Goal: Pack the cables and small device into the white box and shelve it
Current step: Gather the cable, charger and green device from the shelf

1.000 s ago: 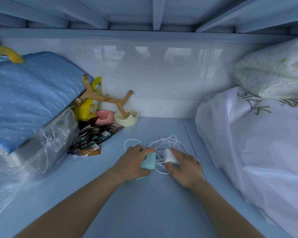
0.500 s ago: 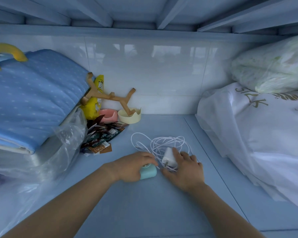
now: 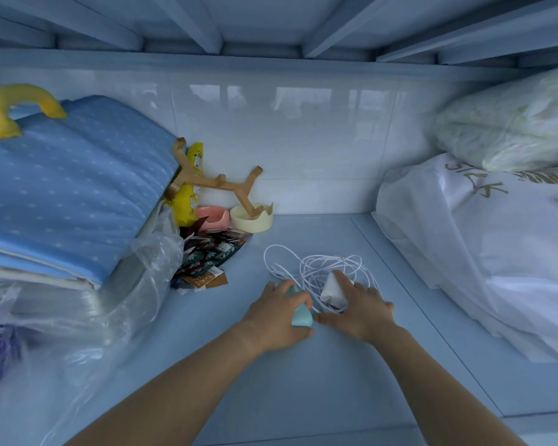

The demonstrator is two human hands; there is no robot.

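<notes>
Tilted up since a moment ago, the mint-green small device (image 3: pixel 301 318) sits clamped in the grip of the left hand (image 3: pixel 273 320) mid-shelf (image 3: pixel 303 397), while the right hand (image 3: pixel 360 312) clasps the white charger (image 3: pixel 333 288) atop the coiled white cables (image 3: pixel 316 263).

I see the left hand (image 3: pixel 276 320) gripping the teal device (image 3: pixel 301 318) on the shelf (image 3: pixel 303 397). The right hand (image 3: pixel 358 310) is just beside it, holding the white charger (image 3: pixel 332 289). The cable (image 3: pixel 316 263) lies in loose loops behind both hands. Blue bedding (image 3: pixel 71 194) sits left, white bags (image 3: pixel 480 252) right, and bowls (image 3: pixel 252 217) and packets (image 3: pixel 210 252) back-left.
</notes>
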